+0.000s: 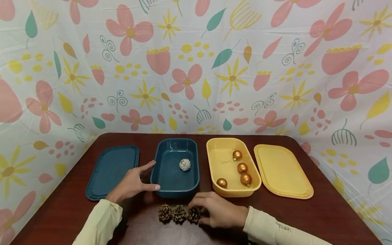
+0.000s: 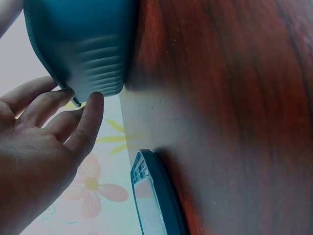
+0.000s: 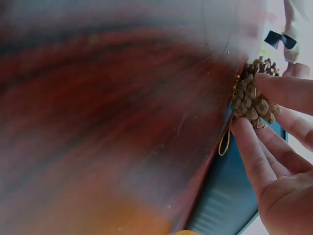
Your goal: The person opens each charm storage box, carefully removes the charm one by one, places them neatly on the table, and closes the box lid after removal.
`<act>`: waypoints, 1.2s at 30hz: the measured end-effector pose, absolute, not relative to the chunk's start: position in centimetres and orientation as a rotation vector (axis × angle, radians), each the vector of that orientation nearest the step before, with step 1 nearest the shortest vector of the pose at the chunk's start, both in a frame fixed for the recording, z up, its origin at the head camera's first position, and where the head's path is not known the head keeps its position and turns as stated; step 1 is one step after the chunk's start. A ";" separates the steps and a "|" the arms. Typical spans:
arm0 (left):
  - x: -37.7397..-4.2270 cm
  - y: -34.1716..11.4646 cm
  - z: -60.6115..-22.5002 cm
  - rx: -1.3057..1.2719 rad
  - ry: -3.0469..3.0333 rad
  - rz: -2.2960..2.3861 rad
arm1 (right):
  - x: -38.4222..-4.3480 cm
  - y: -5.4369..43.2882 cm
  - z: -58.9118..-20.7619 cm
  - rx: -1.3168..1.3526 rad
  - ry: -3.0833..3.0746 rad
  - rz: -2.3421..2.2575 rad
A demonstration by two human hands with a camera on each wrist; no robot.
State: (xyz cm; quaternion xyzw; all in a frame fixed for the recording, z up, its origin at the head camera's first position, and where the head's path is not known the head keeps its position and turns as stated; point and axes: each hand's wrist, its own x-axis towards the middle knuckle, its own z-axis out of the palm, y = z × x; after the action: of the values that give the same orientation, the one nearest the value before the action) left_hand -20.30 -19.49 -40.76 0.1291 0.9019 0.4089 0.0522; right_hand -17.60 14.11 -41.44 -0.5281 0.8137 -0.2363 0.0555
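Three brown pine cones stand in a row in front of the blue box. My right hand pinches the rightmost pine cone between thumb and fingers, low at the table. In the right wrist view that pine cone shows a gold string loop hanging by it. Loosely spread, my left hand touches the left side of the blue box, its thumb by the front left corner. A whitish, rough-textured ball lies inside that box. The left wrist view shows fingertips against the box's wall.
Right of the blue box stands a yellow box holding several gold baubles. A blue lid lies at the left, a yellow lid at the right. Behind the brown table hangs a flowered cloth.
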 end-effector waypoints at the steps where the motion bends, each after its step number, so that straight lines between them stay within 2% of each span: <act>1: -20.3 -19.5 -40.7 0.393 2.747 1.239 | -17.6 14.1 -41.4 -1.599 2.470 -0.721; 23: -20.4 -19.5 -40.9 0.373 2.738 1.263 | -17.7 14.4 -40.9 -1.567 2.448 -0.716; 30: -20.5 -19.5 -40.9 0.385 2.750 1.252 | -18.2 14.2 -38.6 -1.572 2.436 -0.661; 36: -20.3 -19.5 -40.9 0.382 2.742 1.254 | -19.8 13.6 -35.2 -1.501 2.351 -0.804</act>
State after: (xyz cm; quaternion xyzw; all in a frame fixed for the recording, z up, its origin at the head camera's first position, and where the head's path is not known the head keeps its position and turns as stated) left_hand -20.34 -19.50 -40.85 0.1254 0.9010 0.4122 0.0512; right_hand -19.77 13.65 -35.21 -0.5134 0.8041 -0.2751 0.1192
